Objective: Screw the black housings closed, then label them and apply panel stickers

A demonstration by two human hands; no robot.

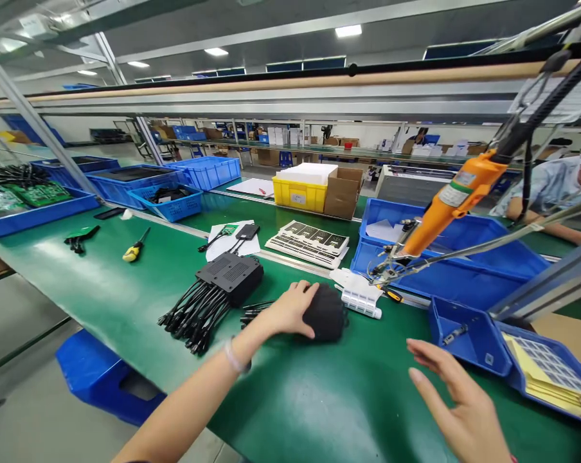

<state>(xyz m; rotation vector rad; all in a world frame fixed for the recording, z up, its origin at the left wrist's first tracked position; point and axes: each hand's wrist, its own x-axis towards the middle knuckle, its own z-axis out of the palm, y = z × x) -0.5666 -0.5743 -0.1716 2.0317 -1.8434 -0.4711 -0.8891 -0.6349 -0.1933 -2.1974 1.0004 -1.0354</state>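
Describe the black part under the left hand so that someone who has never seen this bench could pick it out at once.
On the long green bench, look near the front edge, just left of the small white ribbed block. The left hand rests on a dark rounded black housing lying flat there. Unlike the stacked black boxes farther left, which trail bundles of cables, it lies singly under the palm.

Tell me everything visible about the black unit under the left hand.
The black unit is a dark, matte, plastic-looking housing with rounded edges, lying flat on the green bench mat. The left hand rests on its left side, fingers curled over the top, hiding part of it. Black cables stick out to its left. A white ribbed part lies just behind it. The right hand hovers apart, open.
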